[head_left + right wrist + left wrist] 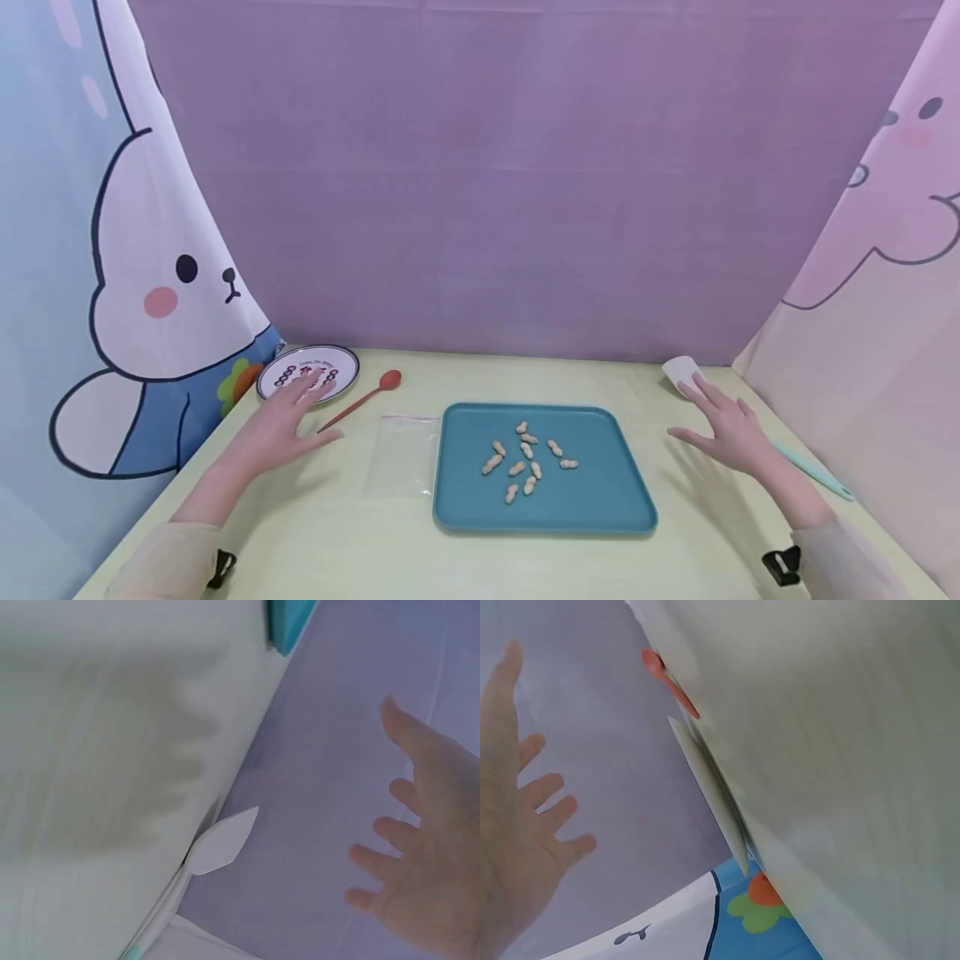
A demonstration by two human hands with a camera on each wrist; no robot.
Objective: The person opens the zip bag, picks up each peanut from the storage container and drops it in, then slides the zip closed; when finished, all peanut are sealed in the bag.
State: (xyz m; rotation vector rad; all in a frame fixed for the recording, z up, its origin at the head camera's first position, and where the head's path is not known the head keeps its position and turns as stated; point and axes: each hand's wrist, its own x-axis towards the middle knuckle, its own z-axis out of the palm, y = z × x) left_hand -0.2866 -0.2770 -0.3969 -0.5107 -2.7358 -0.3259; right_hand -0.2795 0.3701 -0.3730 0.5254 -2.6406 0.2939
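While the left hand (pixel 273 429), empty and spread, hovers near the plate (pixel 300 360) at the desk's (pixel 360 550) far left corner and the right hand (pixel 731 433), likewise empty, near the spatula (pixel 813 472) along the right edge, a low sideways sweep could push either off.

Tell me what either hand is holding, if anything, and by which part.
Nothing is held: the left hand is open, clear of the plate, and the right hand is open, clear of the spatula.

The tray (pixel 600 500) is teal, spoon (pixel 390 381) red, peanuts (pixel 527 451) tan, plate (pixel 285 364) dark-rimmed.
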